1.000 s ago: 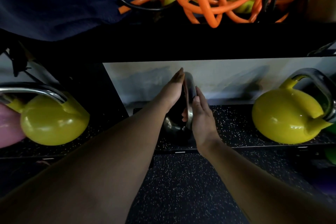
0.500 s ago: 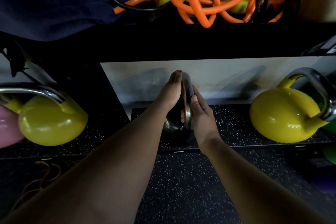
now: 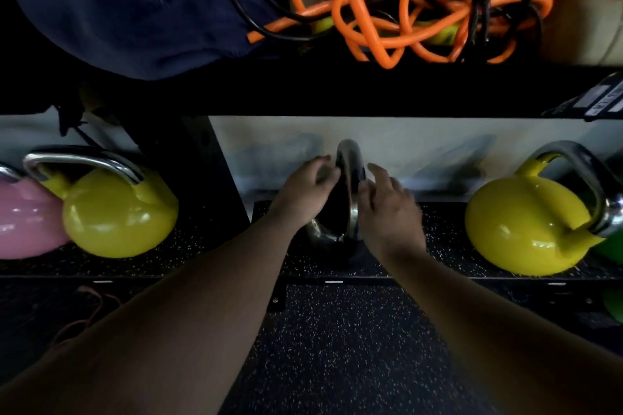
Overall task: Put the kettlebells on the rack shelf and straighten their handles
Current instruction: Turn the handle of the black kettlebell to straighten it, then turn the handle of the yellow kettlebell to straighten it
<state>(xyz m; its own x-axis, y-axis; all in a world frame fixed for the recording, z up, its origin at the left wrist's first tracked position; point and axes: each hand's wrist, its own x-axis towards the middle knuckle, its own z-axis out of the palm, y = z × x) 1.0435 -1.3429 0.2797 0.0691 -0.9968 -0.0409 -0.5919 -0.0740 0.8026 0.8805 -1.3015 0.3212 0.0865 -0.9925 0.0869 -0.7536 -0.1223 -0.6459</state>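
Forearms fill the lower frame, reaching up from both bottom corners over speckled rubber flooring (image 3: pixel 337 347) toward the rack shelf (image 3: pixel 202 263) at mid-frame. At centre sits the dark kettlebell (image 3: pixel 332 239), its body almost lost in shadow, its chrome handle (image 3: pixel 350 172) standing edge-on to the camera. The left hand (image 3: pixel 303 189) curls loosely beside the handle's left face, fingertips touching or just short of the metal; the right hand (image 3: pixel 387 209) hovers on the other side with fingers spread and blurred. Neither hand looks closed around the handle, though contact at the fingertips cannot be told for sure. The step in hand appears to be truing this handle's angle. To do it well, the person should probably bracket the handle with 2 flat palms, turn the bell about its base rather than drag it, and keep fingers out of the gap beneath the loop, since a heavy bell could rock. At left of the frame a yellow kettlebell (image 3: pixel 118 212) rests against a pink kettlebell (image 3: pixel 23 219), its handle running crosswise; at right a second yellow kettlebell (image 3: pixel 526 226) sits well apart, handle angled, likely needing attention next. Farther up, on the upper shelf, lie tangled orange tubing (image 3: pixel 387 20) and dark blue cloth (image 3: pixel 118 10).
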